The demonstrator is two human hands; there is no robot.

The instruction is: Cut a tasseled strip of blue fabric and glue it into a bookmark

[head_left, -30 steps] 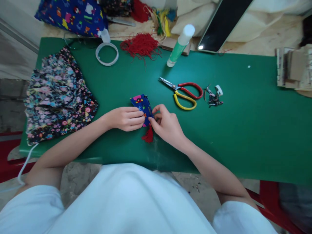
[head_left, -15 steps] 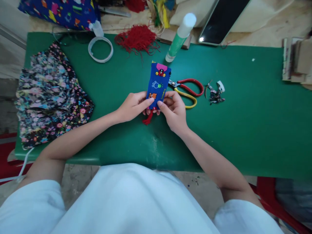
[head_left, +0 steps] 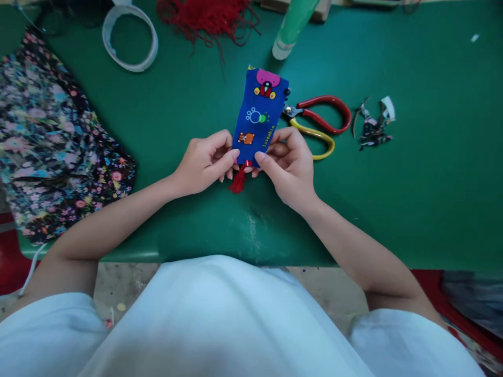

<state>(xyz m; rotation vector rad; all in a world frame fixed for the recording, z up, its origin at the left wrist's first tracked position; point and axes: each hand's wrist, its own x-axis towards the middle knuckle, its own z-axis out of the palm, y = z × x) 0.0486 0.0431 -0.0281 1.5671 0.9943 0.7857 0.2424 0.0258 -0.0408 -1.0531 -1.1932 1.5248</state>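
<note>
A blue strip of printed fabric (head_left: 257, 112) with bears, a paw print and yellow lettering is held between both hands. A short red tassel (head_left: 237, 180) hangs at its lower edge. My left hand (head_left: 206, 161) pinches the lower left corner with the thumb on top. On the lower right corner, my right hand (head_left: 291, 170) does the same, its other fingers curled behind the cloth. Scissors (head_left: 324, 118) with one red and one yellow handle lie just beyond my right hand, their blades partly hidden by the fabric.
Floral dark fabric (head_left: 58, 146) covers the table's left. Toward the back are a roll of tape (head_left: 108, 39), a heap of red cords (head_left: 208, 18) and a green glue tube (head_left: 293, 26). Fabric scraps (head_left: 373, 125) lie right of the scissors on the green tabletop (head_left: 432, 183).
My view has tilted down and come closer, so the things at the back slip out of the top. Both hands keep their hold on the fabric.
</note>
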